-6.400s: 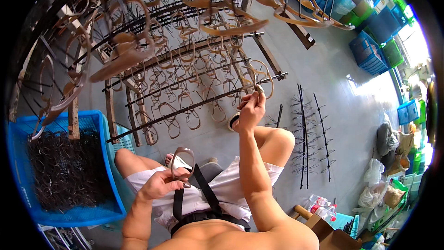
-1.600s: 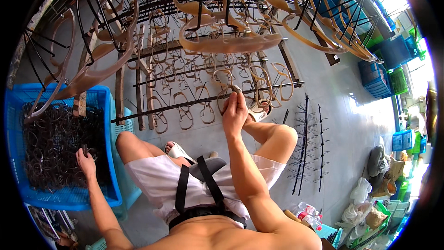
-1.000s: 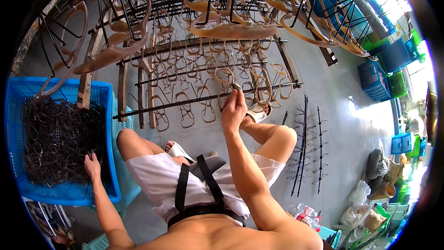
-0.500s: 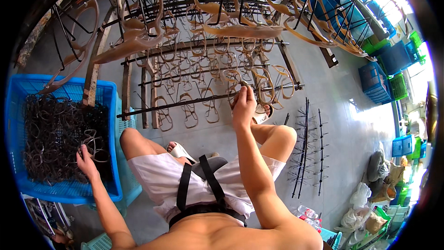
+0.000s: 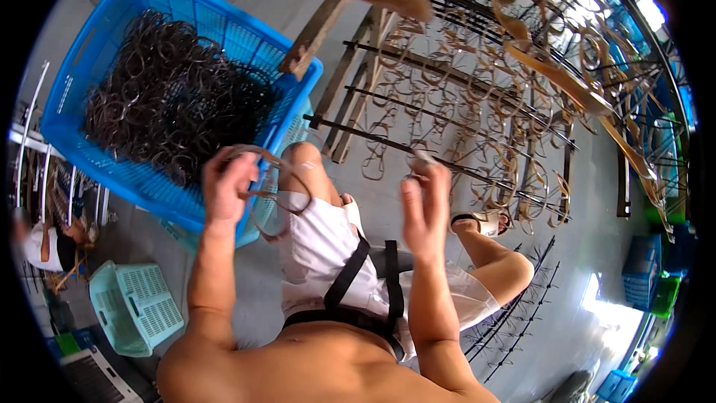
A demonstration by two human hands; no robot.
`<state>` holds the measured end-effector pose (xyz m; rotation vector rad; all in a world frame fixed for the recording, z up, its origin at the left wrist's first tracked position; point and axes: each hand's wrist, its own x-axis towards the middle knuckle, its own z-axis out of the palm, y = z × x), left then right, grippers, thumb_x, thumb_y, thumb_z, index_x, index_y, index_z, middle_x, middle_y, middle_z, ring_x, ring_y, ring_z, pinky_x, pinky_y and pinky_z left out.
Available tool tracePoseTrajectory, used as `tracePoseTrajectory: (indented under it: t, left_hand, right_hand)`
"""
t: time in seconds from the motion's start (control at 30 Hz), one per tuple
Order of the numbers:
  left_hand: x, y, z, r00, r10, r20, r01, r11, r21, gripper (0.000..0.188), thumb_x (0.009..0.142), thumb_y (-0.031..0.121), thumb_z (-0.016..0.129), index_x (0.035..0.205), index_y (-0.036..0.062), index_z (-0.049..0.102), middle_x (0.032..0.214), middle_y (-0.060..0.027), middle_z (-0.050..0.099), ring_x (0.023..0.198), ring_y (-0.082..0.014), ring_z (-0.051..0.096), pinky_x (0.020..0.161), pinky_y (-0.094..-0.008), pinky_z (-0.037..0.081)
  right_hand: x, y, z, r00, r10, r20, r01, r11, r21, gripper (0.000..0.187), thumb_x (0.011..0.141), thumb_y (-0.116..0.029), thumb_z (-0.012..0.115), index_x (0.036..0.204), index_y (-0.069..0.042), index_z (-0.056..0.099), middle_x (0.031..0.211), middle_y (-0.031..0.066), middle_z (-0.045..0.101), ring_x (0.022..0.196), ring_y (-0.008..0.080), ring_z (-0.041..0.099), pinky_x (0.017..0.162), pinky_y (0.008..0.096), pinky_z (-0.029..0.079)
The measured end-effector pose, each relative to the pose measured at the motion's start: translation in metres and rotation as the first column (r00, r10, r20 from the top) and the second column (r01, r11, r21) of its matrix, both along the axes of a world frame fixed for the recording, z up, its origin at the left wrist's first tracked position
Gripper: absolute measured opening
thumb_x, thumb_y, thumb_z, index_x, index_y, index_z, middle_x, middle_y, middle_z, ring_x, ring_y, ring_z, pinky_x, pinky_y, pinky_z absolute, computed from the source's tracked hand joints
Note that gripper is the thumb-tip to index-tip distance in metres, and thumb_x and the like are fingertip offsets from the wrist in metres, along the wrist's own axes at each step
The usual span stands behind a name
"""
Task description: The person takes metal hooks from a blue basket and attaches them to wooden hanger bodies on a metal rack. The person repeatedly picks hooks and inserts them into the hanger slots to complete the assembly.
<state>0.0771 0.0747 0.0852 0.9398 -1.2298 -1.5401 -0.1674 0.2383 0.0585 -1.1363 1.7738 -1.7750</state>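
Note:
My left hand is closed on a brown eyeglass frame, just off the near right corner of a blue basket. The lens rims stick out to the right, over my knee. Inside the basket lies a tangled heap of dark brown eyeglass frames. My right hand is raised in front of the rack, thumb and fingers apart, with nothing visible in it. Beyond it, a black rod of the rack bears hanging translucent brown eyeglass frames.
Wooden posts of the rack stand beside the basket, one reaching over its rim. Larger frames hang high at the right. Spiky black rods lie on the floor at right. A pale green basket sits at lower left.
My view has turned left. My left hand has lifted from the heap with an eyeglass frame and come toward my right hand. My right hand has drawn back from the rack and opened.

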Motion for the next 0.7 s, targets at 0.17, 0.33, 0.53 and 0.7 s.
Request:
tracePoseTrajectory:
  t: [0.17, 0.33, 0.53, 0.7]
  left_hand:
    - [-0.033, 0.031, 0.008, 0.984, -0.158, 0.086, 0.158, 0.987, 0.007, 0.013, 0.081, 0.012, 0.065, 0.079, -0.0002, 0.063, 0.062, 0.0009, 0.054, 0.052, -0.0033, 0.042, 0.048, -0.0192, 0.031]
    - [-0.065, 0.068, -0.008, 0.944, 0.084, 0.32, 0.052, 0.917, -0.395, 0.014, 0.087, 0.014, 0.059, 0.085, -0.0003, 0.058, 0.068, -0.0036, 0.057, 0.059, -0.0128, 0.051, 0.053, -0.0252, 0.039]
    - [-0.091, 0.09, -0.023, 0.889, -0.225, 0.398, 0.369, 0.868, -0.333, 0.012, 0.09, 0.009, 0.054, 0.092, -0.0026, 0.057, 0.075, -0.0125, 0.064, 0.065, -0.0189, 0.062, 0.058, -0.0284, 0.048]
    - [-0.098, 0.1, -0.031, 0.869, -0.353, 0.347, 0.463, 0.827, -0.318, 0.016, 0.093, 0.013, 0.051, 0.096, -0.0028, 0.055, 0.084, -0.012, 0.065, 0.073, -0.0168, 0.063, 0.067, -0.0261, 0.049]
  right_hand:
    - [0.038, -0.035, 0.0, 0.976, 0.142, -0.163, -0.143, 0.99, 0.005, 0.065, 0.086, -0.024, 0.061, 0.134, 0.002, 0.026, 0.128, 0.0206, 0.026, 0.109, 0.0287, 0.037, 0.086, 0.0344, 0.041]
    - [0.069, -0.022, 0.0, 0.911, 0.138, 0.39, -0.152, 0.988, 0.006, 0.02, 0.093, -0.013, 0.052, 0.105, 0.002, 0.045, 0.078, 0.0044, 0.05, 0.071, 0.0119, 0.048, 0.065, 0.0258, 0.043]
    - [0.064, -0.004, -0.024, 0.814, 0.028, 0.58, 0.094, 0.979, -0.179, 0.034, 0.094, -0.004, 0.047, 0.126, 0.001, 0.036, 0.093, 0.0037, 0.049, 0.079, 0.0091, 0.047, 0.071, 0.0214, 0.042]
    - [0.041, 0.013, -0.016, 0.889, -0.168, 0.425, 0.237, 0.965, -0.114, 0.04, 0.094, -0.004, 0.045, 0.131, -0.001, 0.029, 0.091, 0.0084, 0.054, 0.062, 0.0097, 0.051, 0.056, 0.0217, 0.045]
